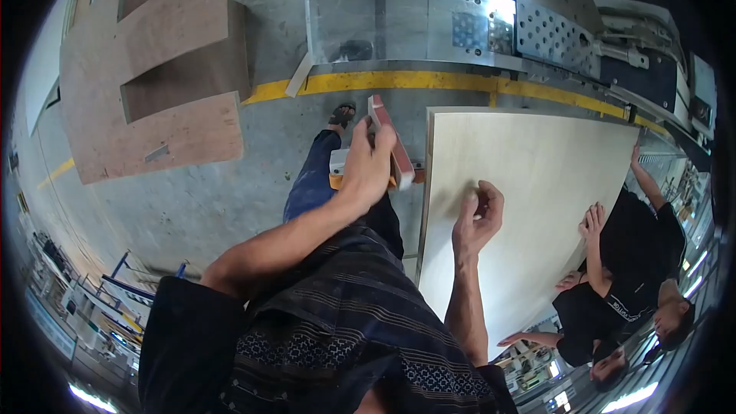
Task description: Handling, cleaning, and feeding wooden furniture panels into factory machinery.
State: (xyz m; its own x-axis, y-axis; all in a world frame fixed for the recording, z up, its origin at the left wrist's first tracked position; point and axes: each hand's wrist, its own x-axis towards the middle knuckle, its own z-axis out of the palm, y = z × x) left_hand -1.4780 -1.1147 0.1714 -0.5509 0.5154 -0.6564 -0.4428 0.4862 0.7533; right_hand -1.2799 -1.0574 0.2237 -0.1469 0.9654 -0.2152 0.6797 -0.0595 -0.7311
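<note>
Left hand (pixel 369 161) grips red-sided block (pixel 402 156) near center; right hand (pixel 480 222), loosely curled, over pale board (pixel 537 161) at three o'clock. Two co-workers (pixel 640 241) touch board, four o'clock. Metal machine (pixel 410 23) at one, plywood (pixel 180 42) at ten.

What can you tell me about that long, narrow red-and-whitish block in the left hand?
The long, narrow red-and-whitish block has a dull brownish-red long face, with whitish showing along an edge and at its lower end; its material is hard to tell. The bare left hand grips it, hiding part of it. It slants in the picture, upper end further left than lower. It sits left of the large, pale wooden panel, with no contact visible.
</note>
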